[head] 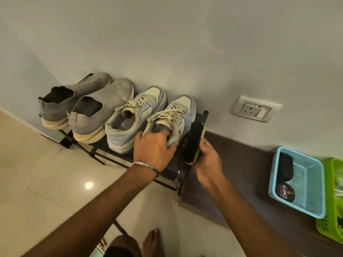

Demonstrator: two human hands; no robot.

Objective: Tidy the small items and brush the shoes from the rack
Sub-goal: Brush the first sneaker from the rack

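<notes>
Head view: four shoes sit heel-near, toe-far on the rack (96, 152), two grey slip-ons on the left and two laced sneakers on the right. The left hand (154, 151) grips the heel collar of the rightmost sneaker (176, 117), fingers curled into the opening and thumb over the outer side. That shoe's long axis runs from the near heel up to the far toe at the wall.

Just right of it, the right hand (207, 164) holds the brush (193, 143), fingers wrapped round its near end. The brush lies roughly parallel to the shoe, bristles facing left toward the shoe's side, close beside it; whether they touch I cannot tell. The brush hand is therefore the nearer one to the side panel, and a stroke along the heel-to-toe line looks like the move in hand.

On the worktop at right, a blue basket (278, 193) holds a round tin (284, 191) lettered "Cherry"; a green basket (332, 225) sits beside it. The bangle (146, 166) carries lettering too small to read.
</notes>
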